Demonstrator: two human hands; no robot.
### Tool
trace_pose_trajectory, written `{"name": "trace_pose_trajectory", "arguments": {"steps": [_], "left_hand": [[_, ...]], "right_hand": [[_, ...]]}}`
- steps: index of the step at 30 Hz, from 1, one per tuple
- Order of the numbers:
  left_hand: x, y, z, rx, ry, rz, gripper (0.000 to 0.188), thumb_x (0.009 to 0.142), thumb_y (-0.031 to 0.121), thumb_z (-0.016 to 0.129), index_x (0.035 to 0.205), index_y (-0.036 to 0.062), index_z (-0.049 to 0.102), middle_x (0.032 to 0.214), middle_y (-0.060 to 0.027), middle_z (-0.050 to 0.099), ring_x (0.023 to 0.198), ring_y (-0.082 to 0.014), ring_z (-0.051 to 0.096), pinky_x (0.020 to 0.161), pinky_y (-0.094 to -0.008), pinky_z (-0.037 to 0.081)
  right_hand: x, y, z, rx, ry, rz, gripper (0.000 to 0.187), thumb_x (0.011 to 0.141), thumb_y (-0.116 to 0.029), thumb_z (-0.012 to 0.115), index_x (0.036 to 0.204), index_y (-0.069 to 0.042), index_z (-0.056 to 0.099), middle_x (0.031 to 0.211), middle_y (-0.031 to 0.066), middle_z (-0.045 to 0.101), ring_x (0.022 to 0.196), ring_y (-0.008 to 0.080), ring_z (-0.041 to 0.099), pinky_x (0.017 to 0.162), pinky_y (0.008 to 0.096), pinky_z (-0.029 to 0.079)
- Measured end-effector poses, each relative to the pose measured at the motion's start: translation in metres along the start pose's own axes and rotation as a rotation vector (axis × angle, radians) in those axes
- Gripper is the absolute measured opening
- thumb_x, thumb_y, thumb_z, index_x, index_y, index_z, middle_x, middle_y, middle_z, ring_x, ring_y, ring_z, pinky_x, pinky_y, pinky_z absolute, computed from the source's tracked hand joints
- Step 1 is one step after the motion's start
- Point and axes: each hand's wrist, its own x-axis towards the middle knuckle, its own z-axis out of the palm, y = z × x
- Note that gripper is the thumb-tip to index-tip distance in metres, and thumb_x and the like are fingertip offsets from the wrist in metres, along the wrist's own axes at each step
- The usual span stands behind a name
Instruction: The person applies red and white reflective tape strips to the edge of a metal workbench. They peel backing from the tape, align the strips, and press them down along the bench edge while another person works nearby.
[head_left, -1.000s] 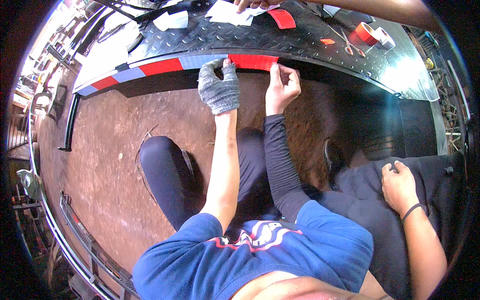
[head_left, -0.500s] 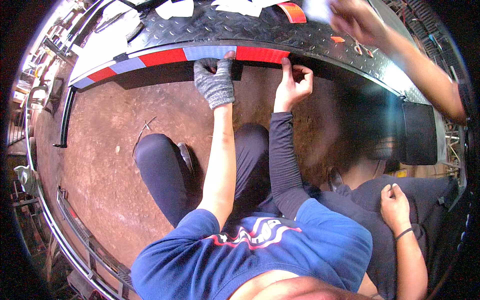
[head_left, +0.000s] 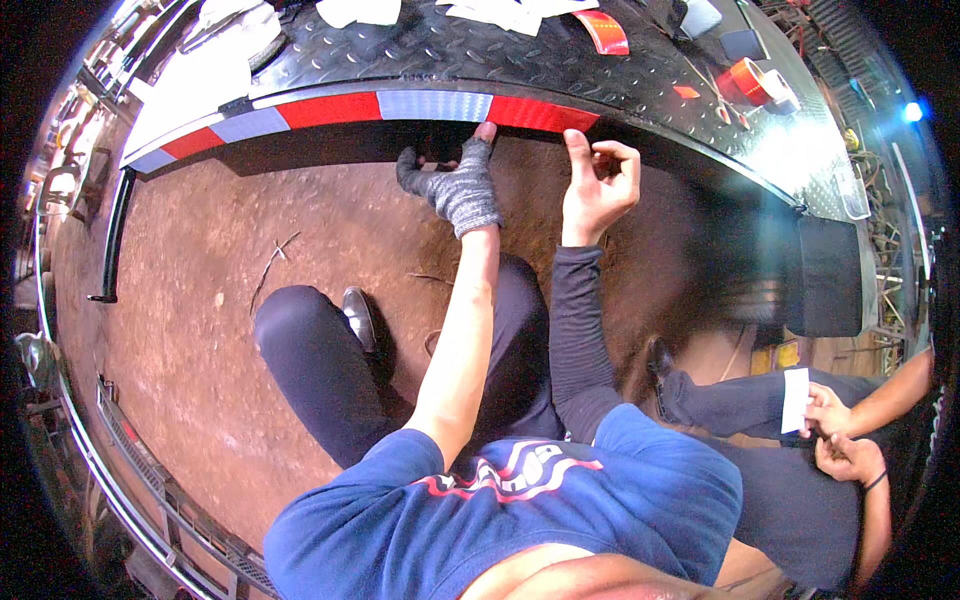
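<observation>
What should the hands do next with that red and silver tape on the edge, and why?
Probably slide the right hand rightward, pressing the red end of the striped tape flat. The left hand, in a grey glove, already pins the tape near the silver section, while the right thumb touches only the red end, which looks the last part to stick down.

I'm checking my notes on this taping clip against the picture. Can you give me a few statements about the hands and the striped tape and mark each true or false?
1. The left hand wears a grey fingerless glove. True.
2. The right hand is gloved too. False: it is bare, above a dark sleeve.
3. The red and silver tape runs along the edge of the black tread-plate deck. True.
4. The tape roll lies on the dirt floor. False: it sits on the deck.
</observation>
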Motion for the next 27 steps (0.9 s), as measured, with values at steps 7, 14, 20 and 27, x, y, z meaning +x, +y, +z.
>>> {"name": "trace_pose_trajectory", "arguments": {"steps": [7,14,20,27], "left_hand": [[0.006,-0.01,0.02,-0.242,0.085,-0.09,0.119,0.042,0.008,0.097,0.137,0.0076,0.025,0.134,-0.0145,0.038,0.115,-0.0268,0.045,0.104,-0.0389,0.043],[0.017,-0.021,0.028,-0.276,0.153,-0.128,0.118,0.043,-0.007,0.092,0.138,0.011,0.024,0.134,-0.0134,0.041,0.112,-0.0262,0.049,0.101,-0.0381,0.049],[0.03,-0.048,0.028,-0.268,0.136,0.03,0.098,0.055,-0.006,0.088,0.132,0.0166,0.031,0.107,-0.013,0.059,0.07,-0.0229,0.057,0.054,-0.0351,0.053],[0.026,-0.057,0.023,-0.296,0.021,0.067,0.094,0.058,-0.002,0.089,0.13,0.0183,0.032,0.101,-0.0122,0.063,0.058,-0.0223,0.057,0.04,-0.0335,0.051]], "right_hand": [[0.018,0.003,0.005,-0.245,-0.018,-0.197,0.054,0.062,-0.029,0.091,0.059,-0.006,0.043,0.06,0.0007,0.042,0.053,0.0146,0.039,0.05,0.0301,0.032],[0.036,-0.014,-0.013,-0.119,-0.147,0.112,0.044,0.066,-0.022,0.089,0.061,-0.006,0.049,0.06,0.0007,0.049,0.055,0.0126,0.046,0.052,0.0301,0.038],[0.063,-0.026,-0.016,-0.141,-0.145,-0.161,0.039,0.061,-0.029,0.09,0.079,-0.009,0.061,0.07,-0.0018,0.053,0.063,0.0124,0.049,0.057,0.0285,0.042],[0.069,-0.011,-0.016,-0.188,-0.144,-0.318,0.036,0.061,-0.024,0.09,0.077,-0.007,0.064,0.069,-0.002,0.053,0.062,0.0099,0.049,0.054,0.0245,0.039]]}}
